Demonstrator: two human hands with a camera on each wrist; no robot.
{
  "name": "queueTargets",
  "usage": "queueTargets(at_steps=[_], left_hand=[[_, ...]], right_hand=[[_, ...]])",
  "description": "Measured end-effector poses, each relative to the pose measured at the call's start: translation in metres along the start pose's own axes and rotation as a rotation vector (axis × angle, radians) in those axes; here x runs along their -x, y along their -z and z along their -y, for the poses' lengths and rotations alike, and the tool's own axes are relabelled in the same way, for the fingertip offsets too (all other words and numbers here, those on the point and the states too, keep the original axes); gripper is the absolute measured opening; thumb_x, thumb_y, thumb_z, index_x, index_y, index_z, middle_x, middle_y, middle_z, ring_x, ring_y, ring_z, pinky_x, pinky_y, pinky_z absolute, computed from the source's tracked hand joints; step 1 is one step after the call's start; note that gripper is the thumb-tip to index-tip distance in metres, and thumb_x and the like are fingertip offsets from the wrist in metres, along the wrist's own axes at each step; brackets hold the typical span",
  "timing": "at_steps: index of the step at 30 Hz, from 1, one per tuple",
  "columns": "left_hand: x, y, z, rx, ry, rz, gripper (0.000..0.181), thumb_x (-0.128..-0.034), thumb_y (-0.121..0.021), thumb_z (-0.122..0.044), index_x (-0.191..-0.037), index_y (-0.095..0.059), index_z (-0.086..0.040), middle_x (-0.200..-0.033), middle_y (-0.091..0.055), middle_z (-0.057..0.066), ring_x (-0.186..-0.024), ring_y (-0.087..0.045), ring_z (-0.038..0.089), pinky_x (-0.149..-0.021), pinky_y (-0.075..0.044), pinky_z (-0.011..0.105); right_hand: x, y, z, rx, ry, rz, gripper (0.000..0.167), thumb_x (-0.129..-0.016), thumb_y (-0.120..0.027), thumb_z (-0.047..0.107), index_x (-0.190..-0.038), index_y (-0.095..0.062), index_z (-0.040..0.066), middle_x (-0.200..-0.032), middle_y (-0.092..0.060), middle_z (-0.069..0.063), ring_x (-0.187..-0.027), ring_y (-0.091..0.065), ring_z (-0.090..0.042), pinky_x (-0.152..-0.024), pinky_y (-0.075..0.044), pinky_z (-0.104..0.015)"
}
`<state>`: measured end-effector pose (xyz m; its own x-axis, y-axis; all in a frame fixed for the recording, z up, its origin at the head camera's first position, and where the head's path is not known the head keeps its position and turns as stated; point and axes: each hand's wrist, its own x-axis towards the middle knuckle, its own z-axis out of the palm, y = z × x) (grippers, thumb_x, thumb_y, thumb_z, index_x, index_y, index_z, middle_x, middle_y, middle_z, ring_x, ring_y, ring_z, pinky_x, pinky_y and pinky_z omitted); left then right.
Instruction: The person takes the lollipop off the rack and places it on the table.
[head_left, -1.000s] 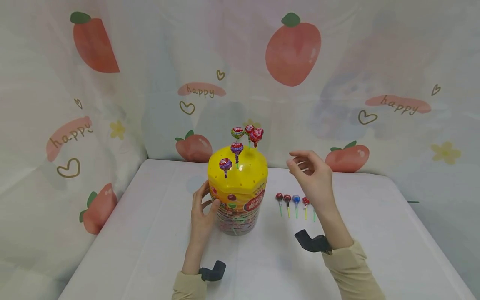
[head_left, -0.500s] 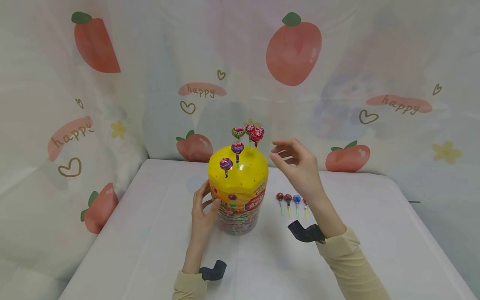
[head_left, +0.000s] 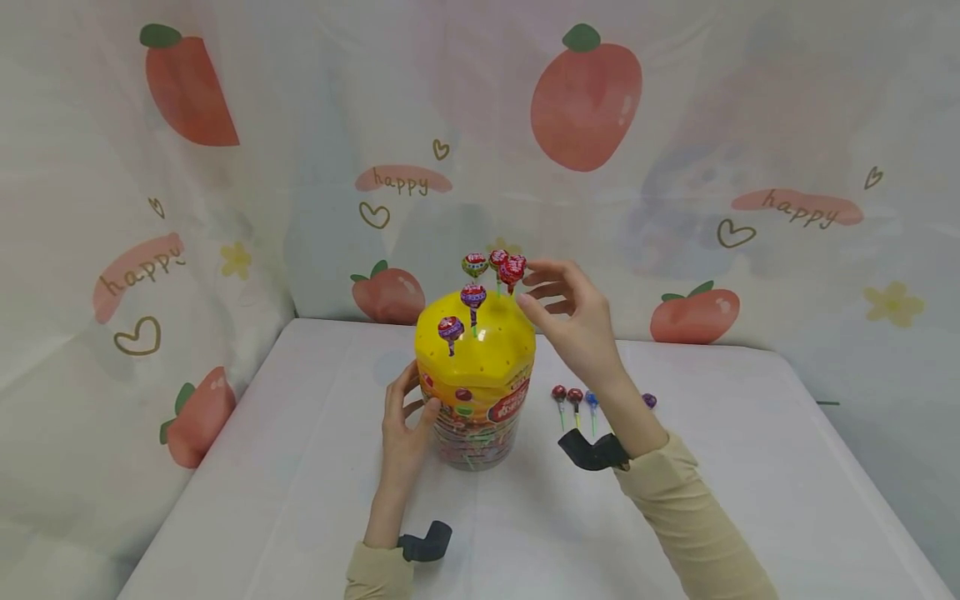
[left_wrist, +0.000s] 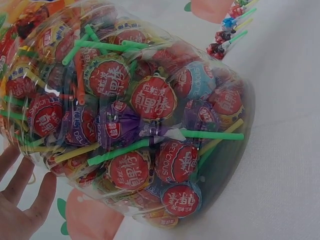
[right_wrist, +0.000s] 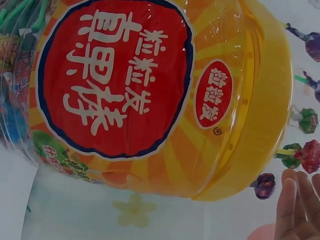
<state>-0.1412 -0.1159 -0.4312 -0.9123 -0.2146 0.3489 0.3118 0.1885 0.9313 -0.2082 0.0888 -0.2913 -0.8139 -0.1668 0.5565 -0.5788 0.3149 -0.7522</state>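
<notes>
A big lollipop jar with a yellow lid (head_left: 495,346) stands upright on the table. My left hand (head_left: 405,425) holds the jar's left side, thumb in front. In the left wrist view, my fingers (left_wrist: 40,200) lie against the clear wall, and wrapped lollipops (left_wrist: 152,97) fill the jar. Several lollipops stand in the lid's holes, among them a purple one (head_left: 451,328) and a red one (head_left: 512,270). My right hand (head_left: 573,317) is at the lid's back right, its loosely bent fingertips beside the red lollipop. Whether they touch it, I cannot tell.
A row of loose lollipops (head_left: 575,397) lies on the table to the right of the jar, partly hidden by my right forearm. A purple one (head_left: 649,401) shows beyond the arm. Behind the white table (head_left: 322,467) hangs a fruit-printed cloth (head_left: 480,108).
My right hand has moved left, from above the loose lollipops to beside the red lollipop on the lid. The left hand and the jar have stayed put.
</notes>
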Motion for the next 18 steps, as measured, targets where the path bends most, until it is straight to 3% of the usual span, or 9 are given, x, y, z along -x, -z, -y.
queueTargets(at_steps=[18], left_hand=[[0.001, 0.002, -0.002, -0.004, 0.002, 0.010, 0.058, -0.0930, -0.058, -0.008, -0.147, -0.036, -0.010, -0.142, -0.041, 0.017, -0.132, -0.040, 0.031, -0.106, -0.040, 0.055]], right_hand=[[-0.008, -0.012, 0.002, -0.055, -0.032, -0.023, 0.038, -0.089, -0.067, 0.015, -0.124, -0.057, 0.005, -0.115, -0.062, -0.010, -0.094, -0.058, -0.014, -0.080, -0.050, -0.018]])
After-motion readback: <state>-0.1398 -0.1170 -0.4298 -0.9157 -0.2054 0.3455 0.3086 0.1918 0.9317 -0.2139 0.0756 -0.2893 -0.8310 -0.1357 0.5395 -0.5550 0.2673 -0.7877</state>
